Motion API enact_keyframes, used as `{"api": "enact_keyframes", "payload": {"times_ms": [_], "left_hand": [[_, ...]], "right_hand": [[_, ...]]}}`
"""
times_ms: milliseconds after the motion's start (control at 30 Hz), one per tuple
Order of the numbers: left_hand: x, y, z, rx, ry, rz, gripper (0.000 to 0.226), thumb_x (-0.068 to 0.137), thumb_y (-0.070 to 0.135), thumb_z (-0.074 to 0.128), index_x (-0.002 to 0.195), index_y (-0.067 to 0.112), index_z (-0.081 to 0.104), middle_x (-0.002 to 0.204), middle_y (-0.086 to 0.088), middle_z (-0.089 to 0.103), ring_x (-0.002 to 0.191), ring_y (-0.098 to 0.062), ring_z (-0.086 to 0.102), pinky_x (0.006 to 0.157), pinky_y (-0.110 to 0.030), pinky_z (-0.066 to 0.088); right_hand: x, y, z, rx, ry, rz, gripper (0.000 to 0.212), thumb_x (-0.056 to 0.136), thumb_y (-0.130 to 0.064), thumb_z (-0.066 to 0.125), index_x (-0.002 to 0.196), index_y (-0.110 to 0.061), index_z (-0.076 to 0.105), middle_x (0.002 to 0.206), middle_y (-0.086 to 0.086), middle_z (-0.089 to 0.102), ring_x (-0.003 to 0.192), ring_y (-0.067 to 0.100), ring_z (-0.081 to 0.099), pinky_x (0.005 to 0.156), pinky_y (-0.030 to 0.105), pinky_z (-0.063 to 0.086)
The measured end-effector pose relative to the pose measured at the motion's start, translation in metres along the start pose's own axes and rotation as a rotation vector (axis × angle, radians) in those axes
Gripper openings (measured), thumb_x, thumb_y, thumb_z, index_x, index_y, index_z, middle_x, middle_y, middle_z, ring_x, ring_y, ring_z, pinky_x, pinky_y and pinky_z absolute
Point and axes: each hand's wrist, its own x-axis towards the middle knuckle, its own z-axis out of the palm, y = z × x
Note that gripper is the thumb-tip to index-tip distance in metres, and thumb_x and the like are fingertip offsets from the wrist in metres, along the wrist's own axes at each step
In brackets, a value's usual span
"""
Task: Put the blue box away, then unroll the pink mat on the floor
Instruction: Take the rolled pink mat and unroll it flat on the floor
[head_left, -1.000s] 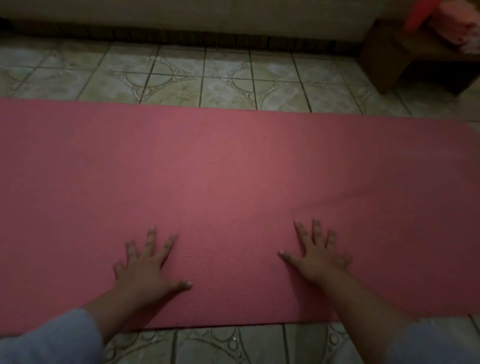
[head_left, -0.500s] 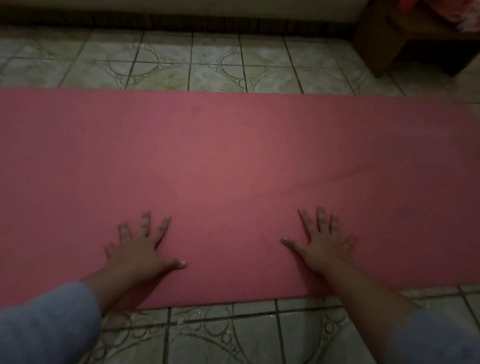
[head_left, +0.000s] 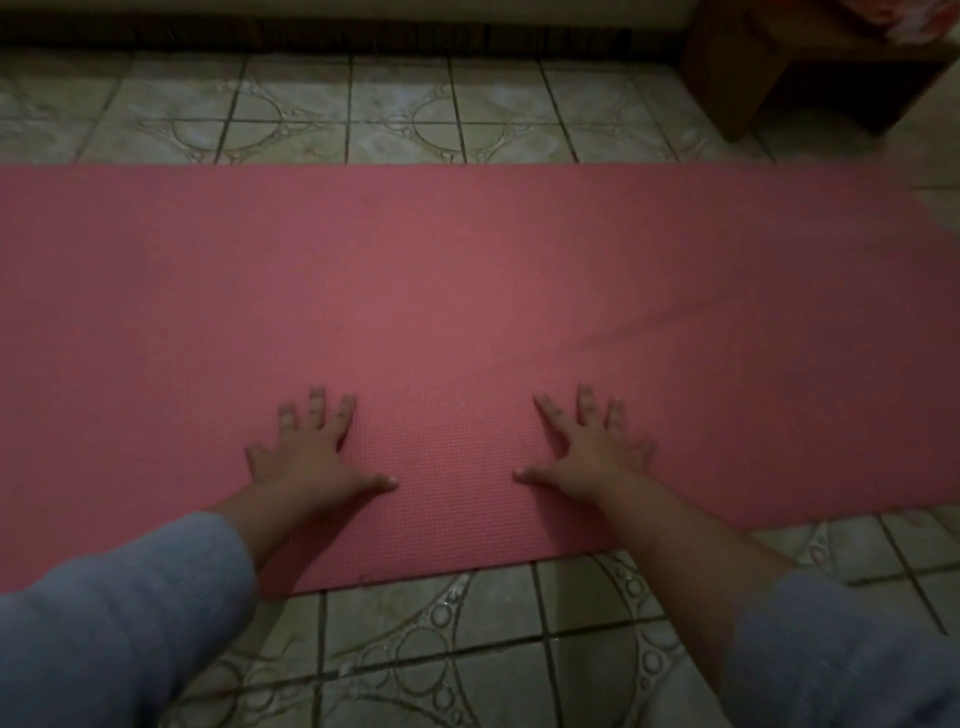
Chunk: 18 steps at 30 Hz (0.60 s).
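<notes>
On the pink mat (head_left: 467, 270), its left end cut off, left hand (head_left: 311, 457) and right hand (head_left: 587, 457) flat, fingers spread.

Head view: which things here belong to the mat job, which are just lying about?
Job:
- pink mat, spread flat on the tile floor
- left hand, pressed flat on the mat
- right hand, pressed flat on the mat

Lying about:
- wooden bench, far right
- pink cloth on it

Blue box: not in view.
</notes>
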Motion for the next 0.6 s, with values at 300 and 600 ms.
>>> {"api": "enact_keyframes", "payload": {"times_ms": [300, 600], "left_hand": [[0.022, 0.019, -0.025, 0.009, -0.096, -0.043, 0.13, 0.052, 0.071, 0.073, 0.146, 0.042, -0.013, 0.156, 0.008, -0.027, 0.146, -0.035, -0.014, 0.104, -0.074, 0.018], [0.045, 0.025, -0.043, 0.054, -0.121, -0.049, 0.135, 0.05, 0.07, 0.075, 0.145, 0.039, -0.016, 0.156, 0.005, -0.028, 0.145, -0.038, -0.011, 0.102, -0.072, 0.026]], "right_hand": [[0.015, -0.01, -0.018, -0.064, -0.064, 0.046, 0.107, 0.061, -0.077, 0.063, 0.139, -0.063, -0.009, 0.158, -0.008, -0.027, 0.146, 0.035, -0.018, 0.104, 0.075, 0.011], [0.033, -0.022, -0.038, -0.076, -0.115, 0.085, 0.107, 0.061, -0.076, 0.064, 0.136, -0.065, -0.012, 0.156, -0.009, -0.031, 0.146, 0.036, -0.018, 0.105, 0.073, 0.014]]}}
